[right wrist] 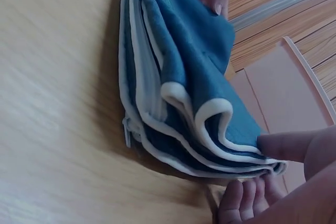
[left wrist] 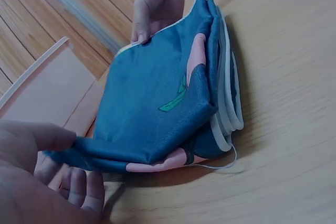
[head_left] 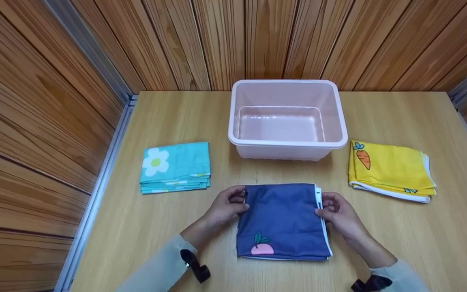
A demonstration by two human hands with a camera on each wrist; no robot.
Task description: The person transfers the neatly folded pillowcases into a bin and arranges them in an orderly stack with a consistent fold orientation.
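A folded navy blue cloth (head_left: 282, 221) with a pink fruit print lies in front of the pink bin. My left hand (head_left: 226, 207) pinches its upper left edge between thumb and fingers. On the opposite side, the thumb and fingers of my right hand (head_left: 342, 217) pinch the upper right edge. Several stacked layers with white piping show along the side of the blue cloth (right wrist: 194, 61) in the right wrist view. From the left wrist, the cloth (left wrist: 152, 87) looks raised at the pinched edges, and a loose thread trails from a near corner.
Behind the blue cloth stands a light pink plastic bin (head_left: 288, 144) with nothing inside. A folded turquoise cloth (head_left: 185, 160) with a white flower lies to the left. To the right is a folded yellow cloth (head_left: 395, 166) with a carrot print. Wooden panels (head_left: 225, 40) wall the table's back.
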